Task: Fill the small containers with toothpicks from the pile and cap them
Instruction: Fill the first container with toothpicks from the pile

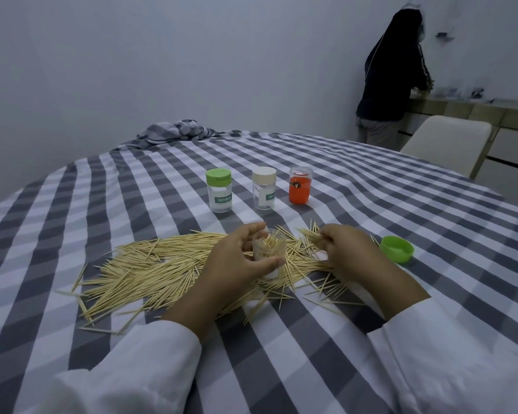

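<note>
**Checked tablecloth: container being filled**

Grey-and-white checked tablecloth (pixel 326 339) covers our work surface. We hold the open clear container (pixel 269 253) upright in our left hand (pixel 237 259), fingers and thumb curled round its wall; toothpicks stand inside it. Our right hand (pixel 346 249), just right of the container, pinches a small bundle of toothpicks (pixel 309 233) between its fingertips. Beneath and left of both hands lies the toothpick pile (pixel 162 270). A loose green cap (pixel 396 248) rests right of the right hand. Beyond the hands stand three capped containers: green-capped (pixel 219 190), cream-capped (pixel 264 187), and orange (pixel 300 185). A person (pixel 392 73) stands far right.
</note>
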`<state>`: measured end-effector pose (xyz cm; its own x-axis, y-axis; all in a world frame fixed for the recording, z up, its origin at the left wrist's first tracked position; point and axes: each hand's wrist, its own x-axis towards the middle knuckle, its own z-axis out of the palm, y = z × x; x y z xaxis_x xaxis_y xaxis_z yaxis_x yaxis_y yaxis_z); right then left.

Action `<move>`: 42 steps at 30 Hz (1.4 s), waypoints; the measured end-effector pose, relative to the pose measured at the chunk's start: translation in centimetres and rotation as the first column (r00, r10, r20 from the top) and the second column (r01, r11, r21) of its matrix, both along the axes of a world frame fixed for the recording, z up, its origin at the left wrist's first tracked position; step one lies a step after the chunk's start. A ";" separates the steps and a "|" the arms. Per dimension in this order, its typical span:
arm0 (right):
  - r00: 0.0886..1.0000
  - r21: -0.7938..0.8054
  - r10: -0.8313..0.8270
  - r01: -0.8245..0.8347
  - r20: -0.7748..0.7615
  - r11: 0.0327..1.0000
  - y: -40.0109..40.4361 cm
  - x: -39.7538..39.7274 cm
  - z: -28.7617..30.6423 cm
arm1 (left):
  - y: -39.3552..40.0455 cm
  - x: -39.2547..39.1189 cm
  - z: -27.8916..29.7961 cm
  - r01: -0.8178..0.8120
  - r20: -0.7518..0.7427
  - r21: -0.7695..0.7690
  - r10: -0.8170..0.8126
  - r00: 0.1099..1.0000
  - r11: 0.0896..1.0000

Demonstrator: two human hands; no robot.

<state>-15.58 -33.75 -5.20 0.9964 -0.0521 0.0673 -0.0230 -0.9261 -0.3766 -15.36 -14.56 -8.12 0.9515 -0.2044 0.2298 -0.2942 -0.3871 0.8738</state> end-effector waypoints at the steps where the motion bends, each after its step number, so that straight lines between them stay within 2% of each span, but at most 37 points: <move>1: 0.999 0.109 0.008 -0.012 0.035 0.994 0.0 -0.1 0.1 | 0.0 0.0 0.0 0.002 -0.002 0.000 -0.002 1.000 1.000; 4: 0.991 0.446 0.009 -0.070 0.137 0.892 0.4 -0.4 0.1 | 0.0 0.0 -0.1 0.010 -0.010 -0.007 -0.011 1.000 1.000; 6: 0.984 0.652 0.000 -0.119 0.179 0.749 0.8 -0.4 -0.2 | 0.0 0.0 -0.2 0.012 -0.013 -0.017 -0.012 1.000 1.000; 8: 0.975 0.786 -0.019 -0.166 0.221 0.595 1.4 -0.5 -0.2 | 0.0 0.1 -0.2 0.012 -0.012 -0.020 -0.012 1.000 1.000; 13: 0.944 0.922 -0.106 -0.273 0.312 0.276 3.1 -0.8 -0.4 | -0.1 0.2 -0.3 0.009 -0.001 -0.023 -0.009 1.000 1.000; 16: 0.932 0.927 -0.127 -0.308 0.339 0.215 4.0 -0.9 -0.6 | -0.1 0.2 -0.4 0.011 0.001 -0.027 -0.011 1.000 1.000; 18: 0.930 0.916 -0.106 -0.321 0.353 0.239 4.5 -1.0 -0.9 | -0.1 0.1 -0.4 0.013 0.007 -0.024 -0.012 1.000 1.000; 21: 0.943 0.879 -0.026 -0.300 0.332 0.371 5.1 -1.0 -1.5 | -0.1 0.1 -0.4 0.017 0.016 -0.017 -0.017 1.000 1.000; 25: 0.971 0.883 0.039 -0.230 0.235 0.409 5.5 -1.0 -1.5 | 0.0 0.1 -0.5 0.016 0.021 -0.003 -0.016 1.000 1.000; 32: 0.978 0.871 0.031 -0.199 0.208 0.450 5.1 -1.3 -1.0 | -0.1 0.3 -0.4 0.007 0.034 0.016 -0.007 0.999 1.000; 37: 0.990 0.792 0.037 -0.130 0.135 0.597 2.9 -1.4 0.5 | 0.0 0.2 -0.5 0.004 0.011 -0.002 -0.004 1.000 1.000; 42: 0.988 0.588 0.121 -0.041 -0.097 0.808 -1.2 -2.2 2.0 | -0.1 0.0 -0.3 0.005 -0.010 -0.022 -0.005 1.000 1.000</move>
<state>-17.74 -34.98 -3.16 0.9965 0.0394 -0.0732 -0.0410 -0.5333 -0.8449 -15.32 -14.63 -8.43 0.9529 -0.2045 0.2242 -0.2869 -0.3664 0.8851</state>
